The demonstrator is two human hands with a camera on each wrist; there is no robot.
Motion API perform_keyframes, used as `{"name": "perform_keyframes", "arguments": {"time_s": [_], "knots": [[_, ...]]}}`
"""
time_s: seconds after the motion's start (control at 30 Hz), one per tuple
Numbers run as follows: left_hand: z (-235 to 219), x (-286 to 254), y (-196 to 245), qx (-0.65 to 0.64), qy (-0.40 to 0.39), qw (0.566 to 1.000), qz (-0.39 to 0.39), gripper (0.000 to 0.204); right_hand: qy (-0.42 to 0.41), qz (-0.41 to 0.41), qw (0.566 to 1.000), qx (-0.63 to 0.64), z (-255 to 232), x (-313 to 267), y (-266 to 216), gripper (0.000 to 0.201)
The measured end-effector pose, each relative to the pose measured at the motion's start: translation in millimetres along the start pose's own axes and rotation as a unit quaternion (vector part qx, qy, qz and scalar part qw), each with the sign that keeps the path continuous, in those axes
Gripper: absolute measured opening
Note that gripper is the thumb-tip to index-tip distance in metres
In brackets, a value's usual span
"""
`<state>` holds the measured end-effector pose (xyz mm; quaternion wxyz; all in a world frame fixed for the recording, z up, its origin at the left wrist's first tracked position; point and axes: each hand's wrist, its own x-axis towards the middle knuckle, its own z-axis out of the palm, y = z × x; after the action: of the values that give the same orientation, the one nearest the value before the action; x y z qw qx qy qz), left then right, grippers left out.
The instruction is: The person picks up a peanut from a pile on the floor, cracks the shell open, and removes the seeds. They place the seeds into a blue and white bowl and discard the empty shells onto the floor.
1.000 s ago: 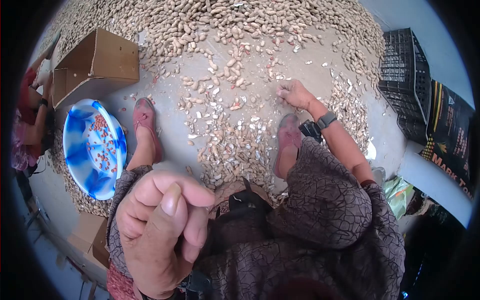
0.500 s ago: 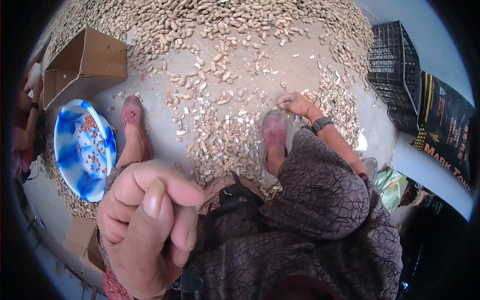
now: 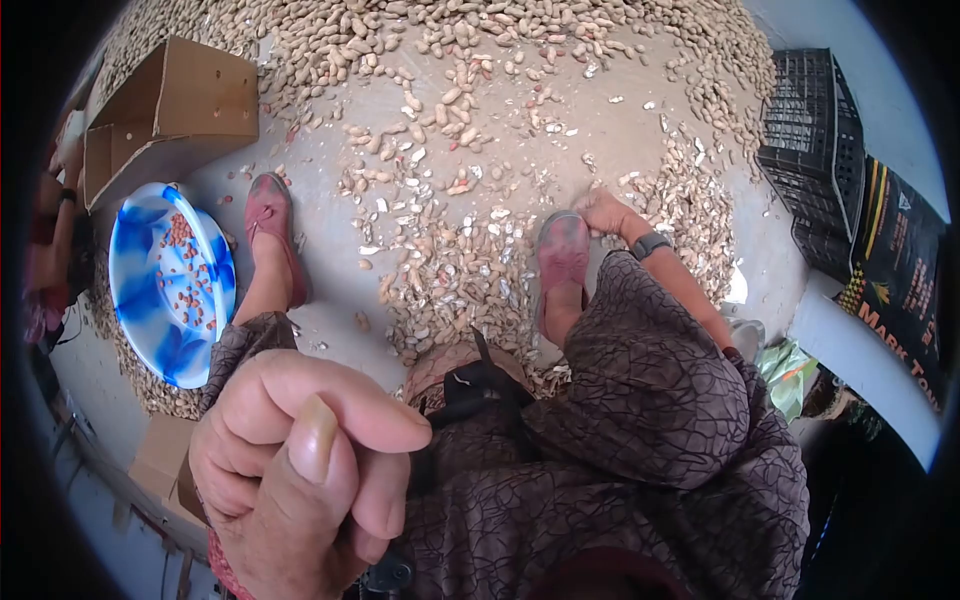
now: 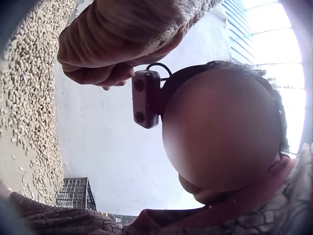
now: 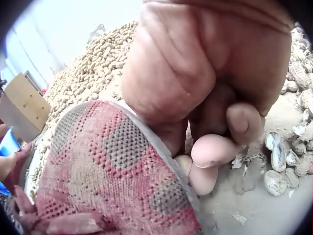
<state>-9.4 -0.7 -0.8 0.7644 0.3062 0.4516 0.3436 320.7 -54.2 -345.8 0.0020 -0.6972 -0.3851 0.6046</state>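
Note:
Close to the head camera, my left hand (image 3: 300,470) is raised with its fingers curled and the thumb laid against the index finger. Nothing shows between its fingers; the inside of the palm is hidden. The left wrist view shows the same hand (image 4: 117,44) from below. Down at the floor, my right hand (image 3: 607,212) is by the toe of the right pink shoe (image 3: 563,245). In the right wrist view its curled fingers pinch a small tan peanut (image 5: 183,163) at the shoe's edge, partly hidden. Cracked peanut shells (image 5: 277,152) lie just beside these fingers.
A large peanut heap (image 3: 480,22) spreads across the back. Shells and peanuts (image 3: 460,270) cover the floor between the feet. At left stand a blue-and-white basin (image 3: 140,300) with reddish kernels, a cardboard box (image 3: 205,95) and another person's arm (image 3: 62,230); at right, a black crate (image 3: 815,140).
My right hand has drawn back from the open floor to the right shoe's toe, its fingers now lower beside it. My left hand stays raised with the same curl.

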Motion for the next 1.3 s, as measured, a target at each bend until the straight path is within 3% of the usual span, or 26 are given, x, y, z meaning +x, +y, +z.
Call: {"name": "perform_keyframes", "arguments": {"time_s": [0.17,0.3,0.4,0.5,0.57,0.73,0.8,0.83,0.9,0.97,1.03,1.13,1.23,1.3], "knots": [[-3,-1,2,-0.004,-0.003,1.0,-0.025,0.021,-0.021,-0.003,0.994,0.107,-3,-10,12,0.023],[-4,-1,3,0.0,-0.015,1.0,-0.026,0.02,-0.002,-0.003,0.996,0.088,-11,-9,17,0.023],[-3,-1,4,0.0,-0.007,0.999,-0.033,0.02,0.04,-0.033,0.997,0.065,-15,-13,13,0.024],[-2,-2,-2,-0.006,-0.003,1.0,-0.017,0.021,0.108,-0.034,0.985,0.129,-13,-19,5,0.022],[-4,-3,-4,-0.007,0.003,1.0,-0.018,0.022,0.192,-0.068,0.976,0.081,-13,-16,0,0.019],[-8,-3,-4,-0.018,0.016,1.0,-0.015,0.021,0.135,-0.13,0.98,0.061,-5,-9,-25,0.019],[-10,-3,-2,-0.017,0.024,1.0,-0.012,0.021,0.066,-0.176,0.969,-0.162,7,-12,-44,0.018],[-10,-3,-1,-0.017,0.025,0.999,-0.012,0.021,0.065,-0.176,0.969,-0.163,16,-12,-48,0.018],[-10,-4,2,-0.018,0.028,0.999,-0.021,0.02,0.074,-0.218,0.898,-0.376,35,-13,-55,0.015],[-12,-4,2,-0.021,0.026,0.999,-0.019,0.02,0.055,-0.195,0.89,-0.409,46,-12,-57,0.015],[-14,-5,3,-0.02,0.023,0.999,-0.014,0.02,0.084,-0.235,0.843,-0.476,56,-4,-48,0.012],[-17,-4,3,-0.018,0.03,0.999,-0.008,0.02,0.059,-0.235,0.811,-0.532,62,-7,-61,0.011],[-20,-4,4,-0.022,0.012,1.0,-0.016,0.02,0.068,-0.235,0.799,-0.549,69,-12,-67,0.011],[-14,-4,3,-0.022,0.058,0.998,0.005,0.02,0.079,-0.242,0.807,-0.532,71,-11,-62,0.012]]}}
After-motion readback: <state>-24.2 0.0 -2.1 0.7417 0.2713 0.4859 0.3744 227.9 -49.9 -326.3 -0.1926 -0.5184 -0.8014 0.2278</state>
